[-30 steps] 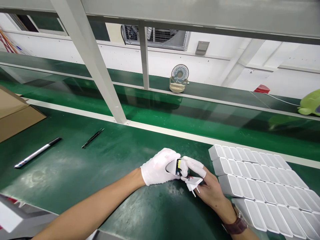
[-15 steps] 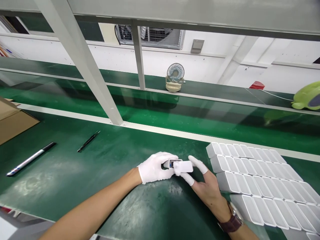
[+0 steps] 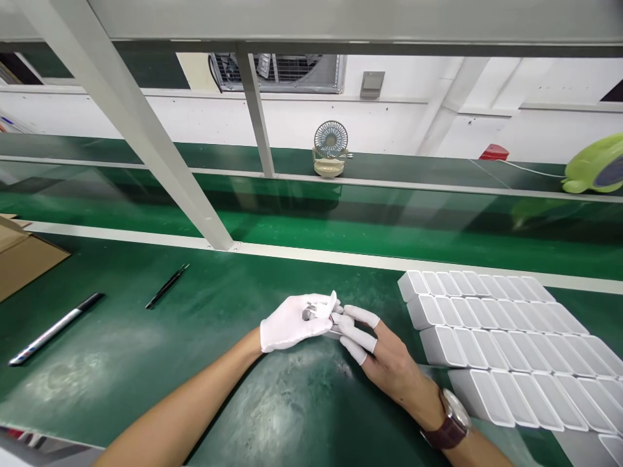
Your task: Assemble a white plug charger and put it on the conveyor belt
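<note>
On the left hand (image 3: 282, 325), gloved fingers (image 3: 317, 329) are curling round a small white casing (image 3: 335, 333), pinching it above the counter (image 3: 233, 285). A thin white piece (image 3: 333, 302) is sticking up at the casing, beside the glove. The right hand (image 3: 392, 363) is meeting the casing from the other side; its capped fingertips (image 3: 363, 338) are lying slightly apart against it, and whether they are pinching or merely touching I cannot tell. A watch (image 3: 455, 412) is circling the right wrist. Just beyond that arm, white open containers (image 3: 457, 347) are standing in four slanting rows. Well to the left, a slim black tool (image 3: 168, 286) is lying on the counter, with a silver-and-black marker (image 3: 56, 329) resting farther out and a cardboard box (image 3: 34, 264) sitting at the edge of view. Behind the counter, a small fan (image 3: 331, 139) is standing on a green ledge (image 3: 403, 167), while a red object (image 3: 494, 152) and a lime-green one (image 3: 591, 162) are sitting farther right.
</note>
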The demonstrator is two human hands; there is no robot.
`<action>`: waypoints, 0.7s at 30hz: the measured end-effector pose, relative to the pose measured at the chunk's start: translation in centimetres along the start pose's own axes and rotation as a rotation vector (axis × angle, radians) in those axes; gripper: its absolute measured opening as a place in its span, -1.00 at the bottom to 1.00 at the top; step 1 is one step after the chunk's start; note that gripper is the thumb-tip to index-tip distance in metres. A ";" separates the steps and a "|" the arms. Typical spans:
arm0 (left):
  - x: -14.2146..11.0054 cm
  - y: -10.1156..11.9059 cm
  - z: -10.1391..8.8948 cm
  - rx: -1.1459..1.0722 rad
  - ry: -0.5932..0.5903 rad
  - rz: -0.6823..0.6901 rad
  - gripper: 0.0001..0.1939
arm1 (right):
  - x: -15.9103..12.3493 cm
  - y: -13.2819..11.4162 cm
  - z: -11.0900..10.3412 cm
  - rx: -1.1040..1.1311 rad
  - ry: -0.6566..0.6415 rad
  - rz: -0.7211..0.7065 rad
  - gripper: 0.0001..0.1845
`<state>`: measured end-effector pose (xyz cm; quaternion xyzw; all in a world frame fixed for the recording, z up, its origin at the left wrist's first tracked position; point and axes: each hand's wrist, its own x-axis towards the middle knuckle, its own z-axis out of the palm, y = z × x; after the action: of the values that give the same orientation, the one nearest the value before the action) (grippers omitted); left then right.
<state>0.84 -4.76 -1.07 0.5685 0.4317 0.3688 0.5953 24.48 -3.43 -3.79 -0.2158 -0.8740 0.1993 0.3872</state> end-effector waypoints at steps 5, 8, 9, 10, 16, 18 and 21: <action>0.1 0.3 0.0 0.084 -0.011 0.076 -0.69 | 0.0 0.2 -0.1 0.080 -0.044 0.023 -0.44; 0.3 0.3 0.0 0.075 -0.057 0.135 -0.73 | 0.2 0.1 -0.2 0.139 -0.034 0.034 -0.48; 0.4 0.4 0.0 0.073 -0.065 0.130 -0.71 | 0.2 0.1 -0.2 0.151 -0.024 0.034 -0.50; 0.4 0.4 -0.1 0.067 -0.071 0.121 -0.69 | 0.3 0.1 -0.2 0.160 -0.015 0.035 -0.51; 0.6 0.4 -0.4 -0.012 -0.123 0.107 -0.67 | -0.1 0.2 0.1 0.134 -0.027 0.085 -0.48; 0.6 0.3 -0.5 -0.024 -0.131 0.114 -0.71 | -0.3 0.3 0.1 0.151 -0.058 0.190 -0.47; 0.6 0.2 -0.5 -0.077 -0.137 0.116 -0.71 | -0.4 0.3 0.0 0.165 -0.093 0.310 -0.48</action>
<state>0.63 -4.03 -0.93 0.5932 0.3418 0.3791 0.6225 24.76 -3.40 -4.16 -0.3061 -0.8278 0.3374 0.3276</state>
